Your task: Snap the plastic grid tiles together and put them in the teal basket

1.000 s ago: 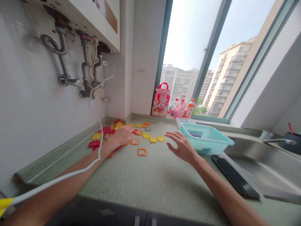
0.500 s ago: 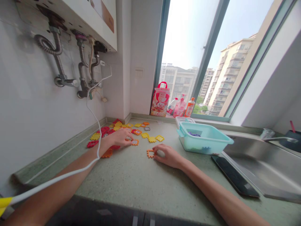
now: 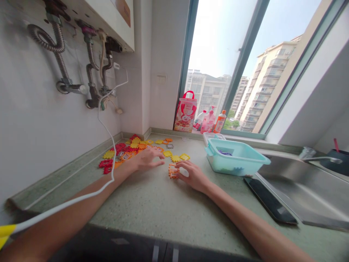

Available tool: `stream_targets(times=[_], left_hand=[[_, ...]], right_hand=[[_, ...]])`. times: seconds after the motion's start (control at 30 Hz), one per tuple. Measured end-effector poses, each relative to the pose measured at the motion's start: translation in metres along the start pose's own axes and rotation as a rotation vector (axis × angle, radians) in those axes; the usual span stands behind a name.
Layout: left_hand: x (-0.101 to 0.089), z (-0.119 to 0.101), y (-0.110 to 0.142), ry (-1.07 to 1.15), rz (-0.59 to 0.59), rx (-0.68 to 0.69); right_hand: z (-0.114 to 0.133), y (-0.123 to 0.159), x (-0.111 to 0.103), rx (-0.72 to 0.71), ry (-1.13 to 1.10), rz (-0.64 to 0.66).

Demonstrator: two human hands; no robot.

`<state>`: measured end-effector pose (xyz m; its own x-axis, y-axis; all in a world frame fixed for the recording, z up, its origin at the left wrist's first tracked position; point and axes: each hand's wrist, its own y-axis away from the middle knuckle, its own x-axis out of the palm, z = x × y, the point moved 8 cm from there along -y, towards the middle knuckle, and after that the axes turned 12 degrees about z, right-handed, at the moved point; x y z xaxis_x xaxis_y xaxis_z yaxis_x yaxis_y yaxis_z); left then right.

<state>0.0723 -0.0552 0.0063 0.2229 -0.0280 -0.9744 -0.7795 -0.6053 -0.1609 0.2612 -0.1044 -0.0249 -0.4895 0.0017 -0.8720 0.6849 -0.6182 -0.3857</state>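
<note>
Orange toothed tiles (image 3: 173, 171), stacked, pinched upright by right hand (image 3: 194, 175)

Speckled grey-green stone countertop (image 3: 163, 211) runs into a corner. Left of it, white wall (image 3: 27, 116) with corrugated metal hoses (image 3: 54, 47) beneath a white wall-mounted cabinet (image 3: 103, 14). Behind the countertop, large dark-framed window (image 3: 240, 62), bright daylight, pale apartment blocks outside. At its right, stainless steel sink (image 3: 308, 189) with chrome tap (image 3: 316, 157).
</note>
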Motion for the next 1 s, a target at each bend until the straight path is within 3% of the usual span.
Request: stream_targets(times=[0.17,0.27,0.33,0.47,0.6,0.7,0.8,0.9,1.0], left_hand=[[-0.033,0.086,0.038,-0.209,0.048,-0.473],[-0.039,0.123,0.057,-0.22,0.088,-0.581],[-0.035,0.136,0.062,-0.217,0.117,-0.602],[-0.022,0.13,0.054,-0.224,0.1,-0.524],[0.004,0.121,0.045,-0.163,0.146,-0.45],[0.017,0.124,0.044,-0.136,0.17,-0.453],[0.02,0.128,0.042,-0.131,0.144,-0.459],[0.021,0.12,0.036,-0.114,0.122,-0.41],[0.02,0.102,0.029,-0.085,0.108,-0.323]], right_hand=[[0.0,-0.003,0.013,-0.006,-0.048,0.119],[-0.003,-0.001,0.01,0.038,-0.039,0.125],[-0.001,0.001,0.007,0.047,0.008,0.131],[0.016,0.005,-0.015,-0.091,0.222,0.044],[0.017,0.02,-0.074,-0.102,0.513,-0.259],[-0.001,0.045,-0.129,0.04,0.719,-0.487],[-0.031,0.073,-0.175,0.305,0.849,-0.586],[-0.059,0.094,-0.2,0.561,0.913,-0.554],[-0.071,0.102,-0.205,0.698,0.93,-0.508]])
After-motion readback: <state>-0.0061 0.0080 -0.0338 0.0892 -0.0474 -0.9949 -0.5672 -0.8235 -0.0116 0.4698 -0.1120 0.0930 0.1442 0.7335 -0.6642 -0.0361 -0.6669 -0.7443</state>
